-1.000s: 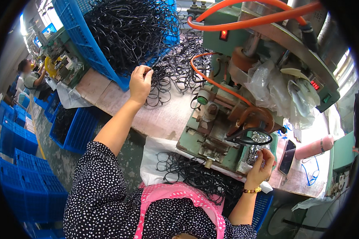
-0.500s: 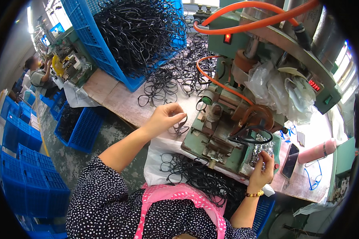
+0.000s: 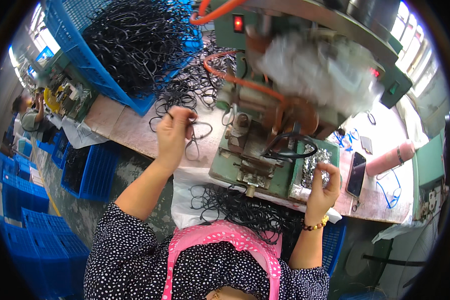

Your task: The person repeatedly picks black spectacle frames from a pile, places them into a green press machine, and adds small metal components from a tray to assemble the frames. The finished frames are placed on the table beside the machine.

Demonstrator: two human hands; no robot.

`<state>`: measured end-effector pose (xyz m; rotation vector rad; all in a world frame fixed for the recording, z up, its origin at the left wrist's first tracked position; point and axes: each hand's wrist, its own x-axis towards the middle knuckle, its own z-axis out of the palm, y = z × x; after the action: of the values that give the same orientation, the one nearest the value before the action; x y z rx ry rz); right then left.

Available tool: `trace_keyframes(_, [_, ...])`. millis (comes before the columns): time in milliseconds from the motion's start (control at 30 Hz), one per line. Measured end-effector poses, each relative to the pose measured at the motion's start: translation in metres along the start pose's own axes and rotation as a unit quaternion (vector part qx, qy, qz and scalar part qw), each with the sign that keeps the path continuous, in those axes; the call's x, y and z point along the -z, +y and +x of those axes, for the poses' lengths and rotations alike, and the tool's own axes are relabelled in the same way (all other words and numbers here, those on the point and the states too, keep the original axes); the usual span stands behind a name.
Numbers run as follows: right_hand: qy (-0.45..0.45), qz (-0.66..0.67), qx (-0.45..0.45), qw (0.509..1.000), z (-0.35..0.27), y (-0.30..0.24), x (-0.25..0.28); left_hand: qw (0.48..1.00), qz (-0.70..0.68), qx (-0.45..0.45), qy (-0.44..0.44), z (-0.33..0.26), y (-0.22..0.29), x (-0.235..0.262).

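Observation:
My left hand [image 3: 175, 134] is raised over the bench and pinches a thin black glasses frame [image 3: 195, 136] that hangs from its fingers, just left of the green machine [image 3: 257, 150]. My right hand [image 3: 323, 186] reaches into a small tray of shiny metal bits [image 3: 316, 166] on the machine's right side, fingertips closed among them; what it grips is too small to see. A loose pile of black frames [image 3: 185, 95] lies on the bench beyond my left hand. More black frames [image 3: 250, 210] are heaped on a white sheet in my lap.
A blue crate [image 3: 130, 50] heaped with black frames stands at the back left. An orange hose [image 3: 240, 82] curls over the machine. A phone [image 3: 355, 174], a pink bottle [image 3: 389, 158] and blue glasses [image 3: 392, 190] lie to the right. Blue crates [image 3: 85, 170] stand on the floor; another person [image 3: 27, 112] works far left.
My left hand came back from the blue crate with a black frame and now holds it up beside the machine. My right hand stayed at the tray of metal bits.

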<state>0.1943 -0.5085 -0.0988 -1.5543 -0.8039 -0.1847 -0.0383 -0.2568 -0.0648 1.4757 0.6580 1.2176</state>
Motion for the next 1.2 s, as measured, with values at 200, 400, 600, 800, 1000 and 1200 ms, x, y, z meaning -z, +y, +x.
trace_keyframes(200, [-0.067, 0.193, -0.057, 0.977, 0.013, -0.047, -0.034, 0.974, -0.108, -0.145, -0.138, -0.023, 0.080, -0.040])
trace_keyframes(400, [-0.143, 0.256, -0.096, 0.951, 0.010, -0.070, -0.065, 0.986, -0.091, -0.105, -0.090, -0.011, 0.081, -0.065])
trace_keyframes(600, [-0.137, 0.322, -0.106, 0.931, 0.008, -0.071, -0.075, 0.985, -0.129, -0.078, -0.085, -0.017, 0.078, -0.064])
trace_keyframes(800, [-0.142, 0.274, -0.097, 0.946, 0.010, -0.062, -0.055, 0.964, 0.052, -0.127, -0.230, -0.051, 0.078, -0.073])
trace_keyframes(1000, [-0.065, 0.249, -0.111, 0.960, 0.013, -0.048, -0.021, 0.946, 0.065, -0.162, -0.272, -0.040, 0.067, -0.089])
trace_keyframes(1200, [0.086, 0.046, -0.011, 0.995, 0.003, -0.006, 0.018, 0.946, 0.099, -0.174, -0.255, -0.038, 0.064, -0.094])
